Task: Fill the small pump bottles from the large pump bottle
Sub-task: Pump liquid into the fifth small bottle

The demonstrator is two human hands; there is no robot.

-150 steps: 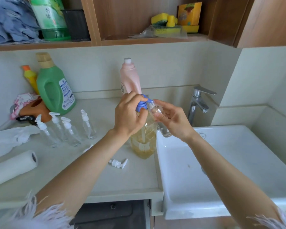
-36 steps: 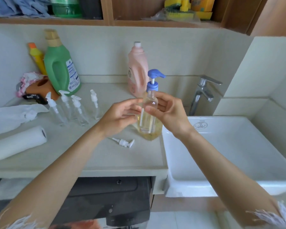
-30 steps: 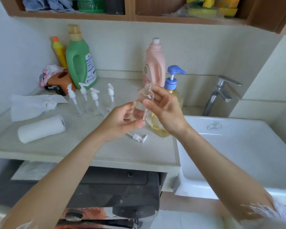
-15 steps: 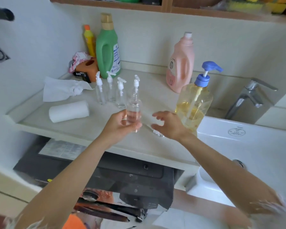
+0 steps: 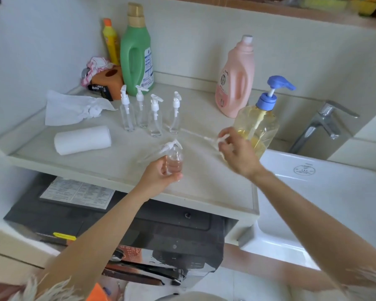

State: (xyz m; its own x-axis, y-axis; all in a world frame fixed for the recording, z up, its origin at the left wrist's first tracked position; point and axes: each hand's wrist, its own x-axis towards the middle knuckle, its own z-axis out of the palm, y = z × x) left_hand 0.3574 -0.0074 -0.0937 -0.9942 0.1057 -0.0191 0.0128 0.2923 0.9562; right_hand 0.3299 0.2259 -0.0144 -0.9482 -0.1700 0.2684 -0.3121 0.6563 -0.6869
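Observation:
The large pump bottle (image 5: pixel 256 127), clear with yellow liquid and a blue pump, stands at the counter's right end beside the sink. My left hand (image 5: pixel 159 173) grips a small clear bottle (image 5: pixel 175 164) upright above the counter's front part. A blurred white pump shape sits just over its neck; I cannot tell if it is real or a smear. My right hand (image 5: pixel 234 152) pinches a loose white pump head (image 5: pixel 220 137), its thin tube pointing left. Several small bottles with white pumps (image 5: pixel 155 118) stand in a row behind.
A pink bottle (image 5: pixel 234 79), a green jug (image 5: pixel 137 53) and a yellow bottle (image 5: pixel 110 40) line the back wall. A paper roll (image 5: pixel 83 140) and crumpled tissue (image 5: pixel 74 107) lie left. The white sink (image 5: pixel 313 192) and tap (image 5: pixel 326 120) are right. A dark appliance (image 5: pixel 117 213) sits under the counter.
My right hand has picked the loose pump head up off the counter. My left hand still holds the small bottle, now nearer the counter's front. The view has tilted down and left.

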